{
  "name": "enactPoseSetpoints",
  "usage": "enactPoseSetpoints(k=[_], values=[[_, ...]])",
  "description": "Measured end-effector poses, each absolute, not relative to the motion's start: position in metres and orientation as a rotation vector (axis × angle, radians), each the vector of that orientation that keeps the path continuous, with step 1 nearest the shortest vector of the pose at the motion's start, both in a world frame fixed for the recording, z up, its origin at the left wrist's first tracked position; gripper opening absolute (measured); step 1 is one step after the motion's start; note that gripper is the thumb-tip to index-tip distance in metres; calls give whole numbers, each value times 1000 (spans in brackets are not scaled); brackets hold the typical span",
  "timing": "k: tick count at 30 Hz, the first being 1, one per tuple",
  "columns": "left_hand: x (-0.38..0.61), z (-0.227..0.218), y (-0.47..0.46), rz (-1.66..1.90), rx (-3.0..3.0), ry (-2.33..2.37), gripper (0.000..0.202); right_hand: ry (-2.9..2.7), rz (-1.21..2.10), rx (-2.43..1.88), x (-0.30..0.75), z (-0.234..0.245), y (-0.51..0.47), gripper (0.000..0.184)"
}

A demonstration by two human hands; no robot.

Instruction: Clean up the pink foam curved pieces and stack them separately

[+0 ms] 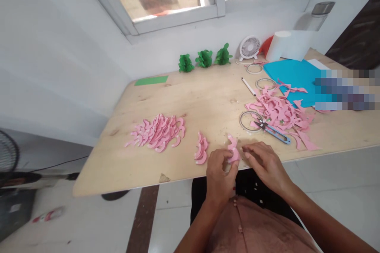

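My left hand (220,172) is closed on a curved pink paper piece (233,151) near the table's front edge, with the piece's lower end between thumb and fingers. White dots, like small bits of tape, show on it. Just to its right, the thumb and forefinger of my right hand (267,164) are bent together in a pinch; whatever lies between them is too small to make out. Left of my left hand lies a short stack of similar pink pieces (201,148). Farther left spreads a larger heap of curved pink pieces (162,132), many with white dots.
Pink scraps (279,108) cover the right side, with blue thread snips (274,131) and tape rolls (251,121) beside them. Behind are a marker (248,86), blue sheets (299,77), a small white fan (249,48), green paper shapes (204,59) and a green strip (151,80).
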State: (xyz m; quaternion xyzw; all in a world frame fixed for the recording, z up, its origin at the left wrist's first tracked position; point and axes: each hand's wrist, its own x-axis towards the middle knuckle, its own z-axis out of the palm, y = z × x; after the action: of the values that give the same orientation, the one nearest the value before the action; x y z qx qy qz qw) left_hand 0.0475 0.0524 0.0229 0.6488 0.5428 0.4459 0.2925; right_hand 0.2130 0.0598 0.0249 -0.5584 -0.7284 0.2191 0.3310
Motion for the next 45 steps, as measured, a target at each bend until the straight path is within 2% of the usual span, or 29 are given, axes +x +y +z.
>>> enactPoseSetpoints(k=[7,10,13,19,29,35,45], values=[[49,23,43,1315,1334,1287,10,-1419,1051,-1436,197,27,66,42],[50,22,42,1303,1179,1200,8,-1258,1229,-1341,188,31,72,42],[50,21,42,1267,1107,1157,7,-1199,1275,-1321,180,37,77,38],[47,23,41,1245,1087,1155,7,-1305,1219,-1347,174,43,84,25],[43,26,38,1215,1220,1160,9,-1337,1182,-1392,171,42,89,23],[36,30,35,1197,1136,1197,10,-1478,895,-1430,174,51,91,20],[38,35,35,1257,958,1194,24,-1734,540,-1316,171,61,85,15]])
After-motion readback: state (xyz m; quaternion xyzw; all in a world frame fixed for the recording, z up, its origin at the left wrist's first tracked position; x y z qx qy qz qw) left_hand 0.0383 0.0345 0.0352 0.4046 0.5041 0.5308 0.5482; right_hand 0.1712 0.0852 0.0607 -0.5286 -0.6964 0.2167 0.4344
